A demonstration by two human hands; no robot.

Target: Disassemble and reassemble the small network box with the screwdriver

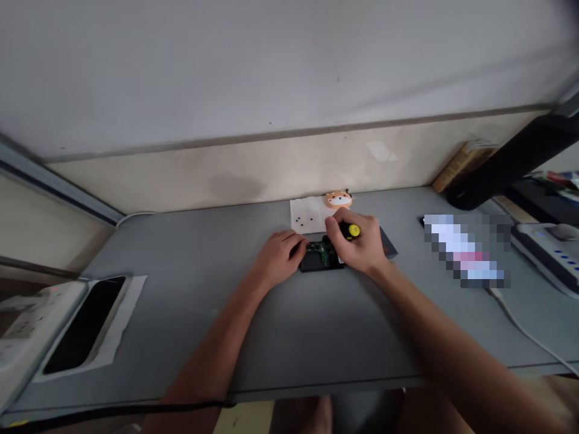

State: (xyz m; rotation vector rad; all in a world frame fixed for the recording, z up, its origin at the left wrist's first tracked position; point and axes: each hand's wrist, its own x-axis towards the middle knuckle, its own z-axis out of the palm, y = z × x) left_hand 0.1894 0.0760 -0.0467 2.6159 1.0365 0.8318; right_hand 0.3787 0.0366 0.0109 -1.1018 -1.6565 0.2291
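A small black device with an exposed green circuit board (324,255) lies on the grey desk. My left hand (281,258) grips its left edge, thumb and fingers closed there. Above the board's right side, my right hand (359,241) is wrapped round a screwdriver (354,230) with a black handle and a yellow end cap. The screwdriver's tip is hidden by the hand. Behind the device lies a white paper (312,211) with several tiny dark screws on it. A dark flat panel (389,243) shows partly behind my right hand.
An orange animal-face case (339,199) sits by the wall. At right are a pixelated phone (465,253) with a white cable, a power strip (549,253), a black cylinder (511,160) and a book (464,161). At left, a black phone (85,325) rests on white paper.
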